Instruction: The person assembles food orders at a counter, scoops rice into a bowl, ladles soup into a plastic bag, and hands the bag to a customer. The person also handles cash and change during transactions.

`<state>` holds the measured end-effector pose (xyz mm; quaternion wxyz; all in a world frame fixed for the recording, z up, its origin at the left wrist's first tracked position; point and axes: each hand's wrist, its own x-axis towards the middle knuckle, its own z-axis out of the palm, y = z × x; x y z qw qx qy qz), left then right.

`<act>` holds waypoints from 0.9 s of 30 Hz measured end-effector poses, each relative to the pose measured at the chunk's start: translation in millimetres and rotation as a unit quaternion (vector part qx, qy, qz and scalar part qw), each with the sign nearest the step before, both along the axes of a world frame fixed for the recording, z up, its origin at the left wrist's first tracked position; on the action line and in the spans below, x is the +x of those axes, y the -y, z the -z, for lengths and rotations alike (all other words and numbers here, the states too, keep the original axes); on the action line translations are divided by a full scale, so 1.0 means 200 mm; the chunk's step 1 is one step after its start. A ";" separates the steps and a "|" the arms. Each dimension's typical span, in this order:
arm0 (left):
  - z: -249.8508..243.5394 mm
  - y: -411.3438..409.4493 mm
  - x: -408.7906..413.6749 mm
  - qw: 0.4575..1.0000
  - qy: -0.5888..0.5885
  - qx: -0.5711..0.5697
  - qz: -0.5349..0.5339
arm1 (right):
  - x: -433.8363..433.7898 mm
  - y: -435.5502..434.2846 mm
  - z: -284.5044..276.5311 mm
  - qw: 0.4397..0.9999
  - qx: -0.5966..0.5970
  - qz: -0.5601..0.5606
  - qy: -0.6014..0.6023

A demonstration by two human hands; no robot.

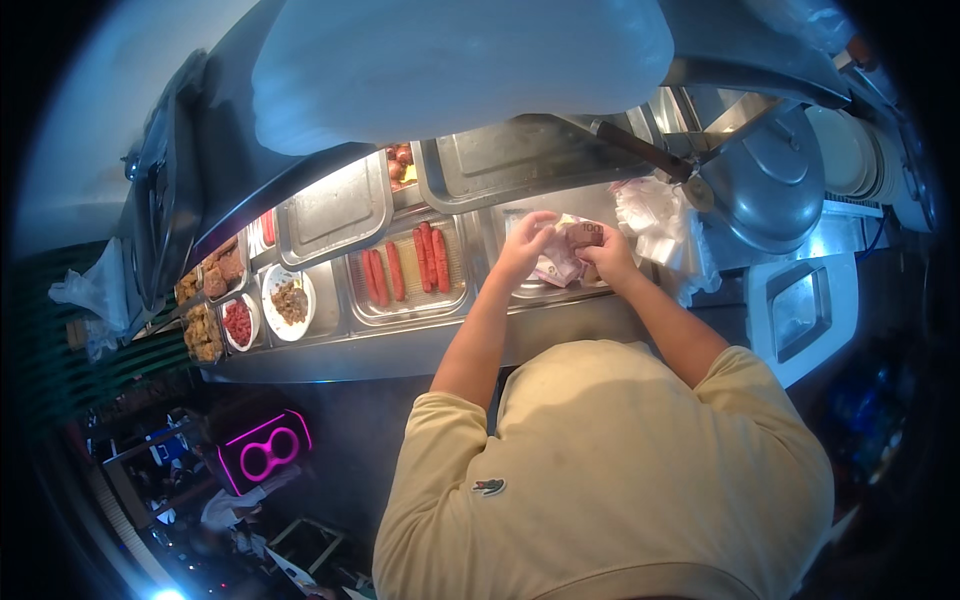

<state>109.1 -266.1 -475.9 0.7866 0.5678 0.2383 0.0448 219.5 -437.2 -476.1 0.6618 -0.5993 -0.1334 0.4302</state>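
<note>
My right hand [613, 259] pinches a reddish-brown banknote [585, 234] between thumb and fingers. Facing it, my left hand [527, 246] has its fingers partly curled, with a gap between thumb and forefinger and no note plainly held. Below and between both hands, loose, crumpled banknotes [559, 264] lie in a shallow metal tray [536, 294] let into the counter. How many notes there are cannot be made out. Close to my right hand is a bunch of clear plastic bags [654, 225].
Left of the notes are a tray of red sausages [409, 270], a bowl of minced food [291, 304] and fried pieces [202, 334]. Metal lids [334, 206] lean behind. A wooden-handled utensil [645, 150], a domed lid [772, 176], stacked plates [844, 154] and a white-framed basin [802, 315] stand right.
</note>
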 end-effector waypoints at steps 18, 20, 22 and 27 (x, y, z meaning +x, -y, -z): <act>-0.07 0.09 -0.25 0.943 0.105 -0.307 -0.078 | -0.18 -0.15 -0.02 0.967 -0.029 -0.238 -0.084; -0.09 0.10 -0.25 0.933 0.109 -0.315 -0.139 | -0.17 -0.16 -0.02 0.958 -0.069 -0.270 -0.073; -0.09 0.09 -0.25 0.912 0.129 -0.331 -0.205 | -0.09 -0.17 -0.04 0.954 -0.107 -0.276 -0.052; -0.07 -0.05 -0.33 0.918 0.133 -0.279 -0.248 | -0.05 -0.18 -0.09 0.809 -0.226 0.024 0.543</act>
